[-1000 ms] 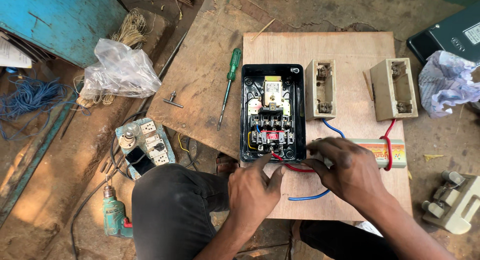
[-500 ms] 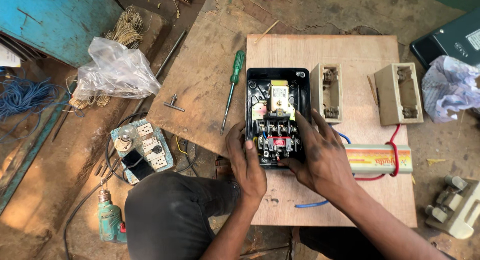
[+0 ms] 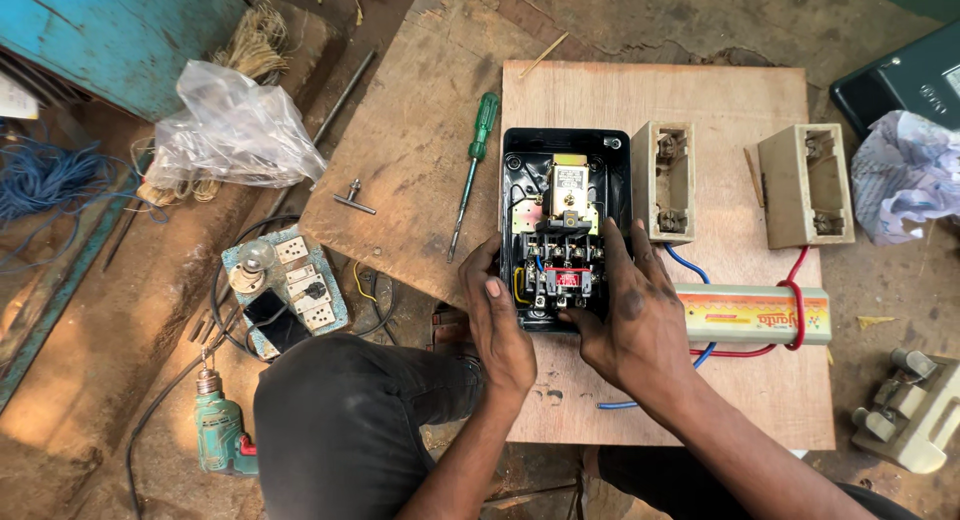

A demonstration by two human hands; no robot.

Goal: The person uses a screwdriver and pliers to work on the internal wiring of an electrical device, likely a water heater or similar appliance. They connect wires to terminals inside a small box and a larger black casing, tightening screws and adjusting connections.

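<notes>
An open black starter box (image 3: 566, 170) with terminals and red and blue wires inside lies on a wooden board (image 3: 730, 105). My left hand (image 3: 498, 315) grips the box's lower left edge. Resting on its lower right side, my right hand (image 3: 628, 315) has its fingers on the bottom terminals. A long cream box (image 3: 762, 312) wound with red wire lies just right of my right hand. A blue wire (image 3: 620, 404) runs out under my right wrist.
A green-handled screwdriver (image 3: 472, 170) lies left of the starter box. Two beige fuse holders (image 3: 664, 182) (image 3: 805, 185) sit on the board's right. A switchboard (image 3: 283, 290), a green drill (image 3: 221, 435), a plastic bag (image 3: 232, 130) and blue wire (image 3: 45, 175) lie on the left.
Both hands moved up from the red wires below the box onto the box itself, then settled at its lower edge. The view has shifted slightly.
</notes>
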